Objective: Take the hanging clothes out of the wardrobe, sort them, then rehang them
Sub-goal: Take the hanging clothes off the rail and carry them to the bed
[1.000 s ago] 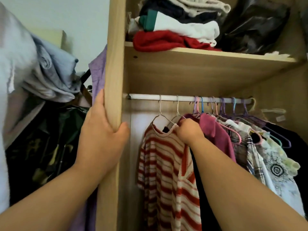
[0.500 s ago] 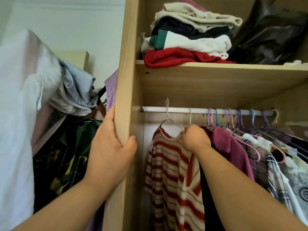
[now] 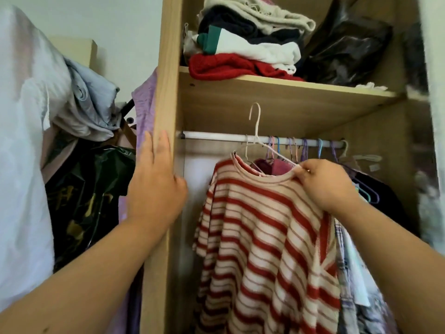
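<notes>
Left of frame: a heap of cloth [image 3: 79, 109] lies outside the wardrobe, apart from the work.

Centre left: the left hand [image 3: 156, 189] lies flat on the front edge of the side panel [image 3: 168, 68], fingers straight, thumb on the inner face, grasping nothing; probably a brace for the body during the reach.

Centre: the shirt [image 3: 265, 237], red-and-white striped, hangs on a wire hanger [image 3: 256, 128]; the hook stands above the rail [image 3: 216, 136] and clear of it, so this garment is free to come out; it is in front of the rail opening, not yet outside the wardrobe.

Centre right: the right hand [image 3: 325, 184] pinches the collar together with the hanger arm beneath it, fingers curled; gripping both keeps the shirt from slipping off the wire.

Right: the other clothes [image 3: 385, 196] hang on the rail, bunched together; removal is judged barely begun.

Above: folded items [image 3: 240, 44] rest on the shelf [image 3: 265, 92].
</notes>
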Demonstrator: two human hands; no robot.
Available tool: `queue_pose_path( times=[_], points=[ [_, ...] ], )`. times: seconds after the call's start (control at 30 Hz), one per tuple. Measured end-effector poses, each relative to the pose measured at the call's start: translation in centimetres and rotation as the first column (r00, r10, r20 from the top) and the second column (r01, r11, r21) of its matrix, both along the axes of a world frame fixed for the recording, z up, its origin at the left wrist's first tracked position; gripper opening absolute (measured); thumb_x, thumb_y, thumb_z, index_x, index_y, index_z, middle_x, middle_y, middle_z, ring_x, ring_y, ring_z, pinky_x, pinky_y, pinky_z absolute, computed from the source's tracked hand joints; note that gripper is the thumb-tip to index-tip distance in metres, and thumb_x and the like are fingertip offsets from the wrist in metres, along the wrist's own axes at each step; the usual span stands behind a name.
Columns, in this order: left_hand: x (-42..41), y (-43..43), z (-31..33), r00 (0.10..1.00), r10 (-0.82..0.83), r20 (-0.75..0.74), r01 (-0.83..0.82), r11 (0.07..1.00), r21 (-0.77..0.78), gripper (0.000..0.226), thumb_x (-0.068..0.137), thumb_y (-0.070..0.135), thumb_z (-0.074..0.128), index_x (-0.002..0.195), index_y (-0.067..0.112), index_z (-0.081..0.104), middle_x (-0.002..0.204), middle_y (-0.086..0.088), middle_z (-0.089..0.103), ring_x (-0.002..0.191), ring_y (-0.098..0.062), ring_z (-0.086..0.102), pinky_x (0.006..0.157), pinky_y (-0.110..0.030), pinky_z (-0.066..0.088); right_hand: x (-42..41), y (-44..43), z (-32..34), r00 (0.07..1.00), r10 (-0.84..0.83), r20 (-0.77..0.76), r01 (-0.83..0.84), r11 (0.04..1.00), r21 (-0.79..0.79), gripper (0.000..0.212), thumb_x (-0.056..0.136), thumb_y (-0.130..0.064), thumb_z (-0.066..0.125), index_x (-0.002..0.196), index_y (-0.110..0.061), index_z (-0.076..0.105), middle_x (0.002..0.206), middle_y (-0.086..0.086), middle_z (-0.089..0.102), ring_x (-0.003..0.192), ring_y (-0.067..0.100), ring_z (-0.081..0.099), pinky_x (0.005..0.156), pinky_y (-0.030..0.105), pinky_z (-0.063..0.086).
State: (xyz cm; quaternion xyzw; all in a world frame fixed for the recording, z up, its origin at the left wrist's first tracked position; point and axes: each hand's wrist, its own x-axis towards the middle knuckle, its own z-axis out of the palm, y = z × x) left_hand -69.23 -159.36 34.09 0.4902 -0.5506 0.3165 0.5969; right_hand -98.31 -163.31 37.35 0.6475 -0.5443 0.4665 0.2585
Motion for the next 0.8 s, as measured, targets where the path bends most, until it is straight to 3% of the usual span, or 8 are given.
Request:
queue_pose_path(
  times=[0.13, 0.23, 0.33, 0.43, 0.57, 0.67, 0.73, 0.8],
  points=[
    [-2.4, 0.5, -2.1, 0.997, -0.024, 0.079, 0.024, 1.0, 0.002, 0.085, 0.075, 0.027, 0.064, 0.148, 0.017, 0.023, 0.155, -0.021, 0.016, 0.143, -0.036, 0.011, 0.113, -0.052, 0.016, -3.1, 4.8, -4.9, 0.991, -0.112, -0.068, 0.116, 0.992, 0.052, 0.03, 0.096, -0.039, 0.042, 0.086, -0.022, 0.064, 0.092, 0.007, 0.069, 0.085, 0.03, 0.061, 0.066, 0.035, 0.046],
    [-4.9, 0.0, -4.1, 0.928, -0.268, 0.26, 0.242, 0.962, 0.13, 0.075, 0.079, 0.029, 0.061, 0.147, 0.025, 0.029, 0.156, -0.006, 0.021, 0.145, -0.026, 0.008, 0.113, -0.053, 0.009, -4.8, 9.1, -9.1, 0.987, -0.156, -0.043, 0.159, 0.984, 0.086, 0.029, 0.094, -0.045, 0.042, 0.098, -0.029, 0.067, 0.099, -0.001, 0.07, 0.091, 0.025, 0.062, 0.066, 0.031, 0.042],
    [-7.1, -2.0, -6.7, 0.81, -0.549, 0.207, 0.419, 0.788, 0.451, 0.073, 0.085, 0.03, 0.057, 0.149, 0.028, 0.021, 0.158, 0.002, 0.016, 0.146, -0.018, 0.004, 0.116, -0.053, 0.015, -5.5, 13.8, -12.4, 0.988, -0.151, -0.024, 0.153, 0.973, 0.175, 0.025, 0.091, -0.048, 0.04, 0.089, -0.042, 0.063, 0.091, -0.013, 0.069, 0.084, 0.016, 0.061, 0.069, 0.03, 0.043],
    [-8.7, -4.3, -10.5, 0.749, -0.652, 0.117, 0.43, 0.613, 0.663, 0.066, 0.094, 0.039, 0.047, 0.15, 0.029, 0.015, 0.159, 0.005, 0.012, 0.146, -0.018, 0.002, 0.115, -0.055, 0.012, -5.3, 18.8, -14.5, 0.985, -0.165, 0.045, 0.15, 0.959, 0.24, 0.019, 0.088, -0.048, 0.042, 0.079, -0.051, 0.059, 0.077, -0.028, 0.064, 0.077, -0.002, 0.058, 0.067, 0.013, 0.04],
    [-10.5, -6.0, -14.3, 0.629, -0.777, 0.027, 0.549, 0.468, 0.693, 0.047, 0.097, 0.038, 0.041, 0.143, 0.032, 0.036, 0.146, 0.004, 0.039, 0.135, -0.018, 0.034, 0.111, -0.052, 0.026, -4.3, 24.4, -16.3, 0.961, -0.265, 0.078, 0.236, 0.934, 0.267, 0.021, 0.089, -0.04, 0.049, 0.074, -0.051, 0.06, 0.08, -0.037, 0.061, 0.08, -0.014, 0.055, 0.07, 0.001, 0.038],
    [-12.1, -5.8, -15.8, 0.524, -0.849, 0.074, 0.593, 0.425, 0.684, 0.027, 0.096, 0.034, 0.044, 0.116, 0.027, 0.061, 0.109, 0.003, 0.059, 0.109, -0.02, 0.055, 0.095, -0.04, 0.042, -2.1, 28.2, -18.0, 0.923, -0.382, 0.05, 0.346, 0.879, 0.329, 0.024, 0.089, -0.039, 0.05, 0.072, -0.054, 0.058, 0.082, -0.036, 0.061, 0.08, -0.012, 0.056, 0.069, 0.003, 0.04],
    [-12.6, -5.2, -17.1, 0.391, -0.918, 0.065, 0.613, 0.313, 0.725, 0.022, 0.096, 0.032, 0.047, 0.094, 0.018, 0.063, 0.092, 0.002, 0.061, 0.093, -0.021, 0.059, 0.081, -0.035, 0.044, -0.1, 30.4, -19.6, 0.879, -0.471, 0.069, 0.418, 0.833, 0.362, 0.023, 0.09, -0.036, 0.051, 0.074, -0.049, 0.061, 0.08, -0.029, 0.064, 0.079, -0.008, 0.059, 0.066, 0.006, 0.043],
    [-12.7, -4.2, -18.4, 0.281, -0.96, -0.01, 0.659, 0.186, 0.729, 0.02, 0.096, 0.03, 0.049, 0.088, 0.017, 0.061, 0.087, 0.002, 0.065, 0.087, -0.019, 0.061, 0.073, -0.033, 0.043, 2.2, 32.3, -21.4, 0.836, -0.544, 0.079, 0.479, 0.792, 0.378, 0.018, 0.091, -0.033, 0.054, 0.08, -0.042, 0.064, 0.078, -0.018, 0.068, 0.075, 0.001, 0.061, 0.065, 0.015, 0.046]
  ],
)
